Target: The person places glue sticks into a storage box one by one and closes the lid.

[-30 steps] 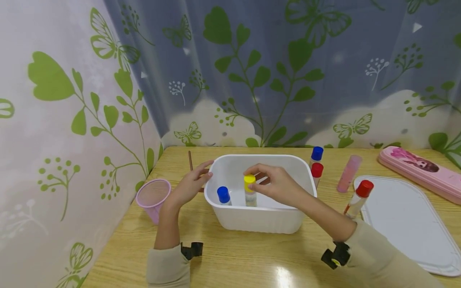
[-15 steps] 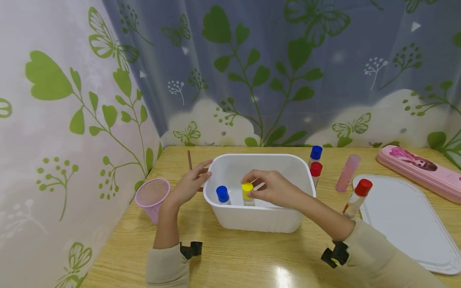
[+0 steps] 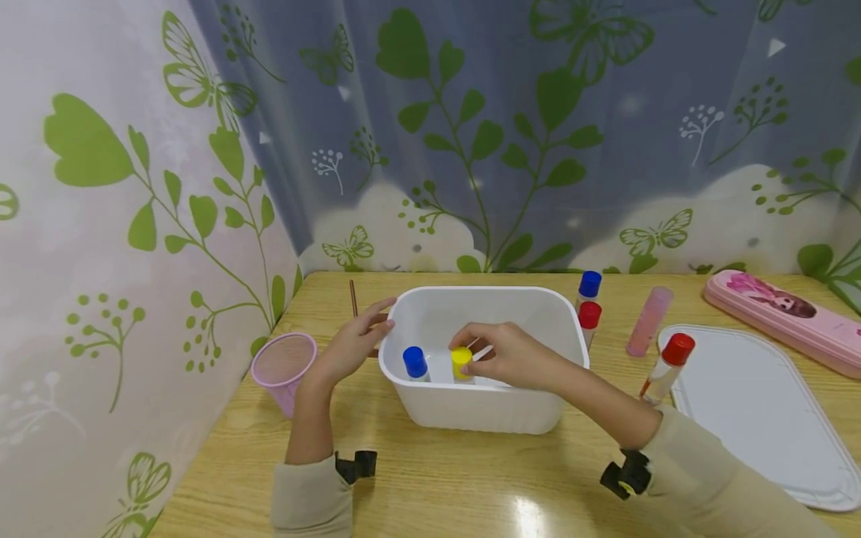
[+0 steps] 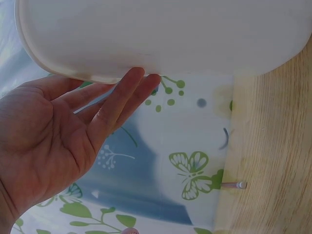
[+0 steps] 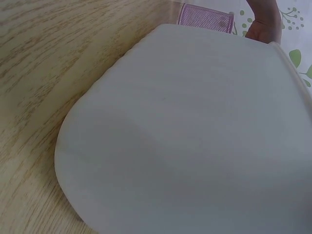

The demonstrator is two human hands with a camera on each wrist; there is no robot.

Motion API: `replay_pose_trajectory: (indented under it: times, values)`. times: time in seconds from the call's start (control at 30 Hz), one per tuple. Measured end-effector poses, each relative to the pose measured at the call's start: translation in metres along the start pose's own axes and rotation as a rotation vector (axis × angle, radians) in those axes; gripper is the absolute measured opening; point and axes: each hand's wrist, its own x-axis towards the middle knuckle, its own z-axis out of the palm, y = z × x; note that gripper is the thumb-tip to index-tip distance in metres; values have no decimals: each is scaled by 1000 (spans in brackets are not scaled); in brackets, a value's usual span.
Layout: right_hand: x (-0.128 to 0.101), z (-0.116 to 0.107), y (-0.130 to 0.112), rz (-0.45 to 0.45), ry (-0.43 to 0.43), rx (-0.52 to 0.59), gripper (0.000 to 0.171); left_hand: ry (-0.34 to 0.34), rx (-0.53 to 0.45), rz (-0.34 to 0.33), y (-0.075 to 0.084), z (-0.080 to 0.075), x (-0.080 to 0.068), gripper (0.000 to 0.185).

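Yellow-capped, the bottle (image 3: 460,359) stands upright inside the white tub (image 3: 480,411), right of the blue-capped bottle (image 3: 415,363) — the nearer right hand (image 3: 507,354) pinches its cap from the right; the left hand (image 3: 351,345), fingers extended, touches the tub's left end.

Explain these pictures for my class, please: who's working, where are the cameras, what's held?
There is no robot: just a person's bare left hand and right hand at a table. The wide view comes from a camera on the head; the closer ones come from each wrist. The left hand touches the white tub. The right hand pinches a yellow-capped bottle inside it, beside a blue-capped bottle. Around the tub are a pink mesh cup, more bottles, a white panel and a pink case.
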Motion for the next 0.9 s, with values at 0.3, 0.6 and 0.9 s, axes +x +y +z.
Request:
replay_pose_trajectory:
  times: [0.3,0.6,0.9]
  values:
    - [-1,-1,-1,-10,-21,-4,27,2,16,-1,1,-1,1,48]
    - [1,-3,-1,-28,-39,2,26,2,15,0,-1,-2,2,48]
    - [-9,-16,-5,12,46,29,25,6,20,-2,0,-1,-1,48]
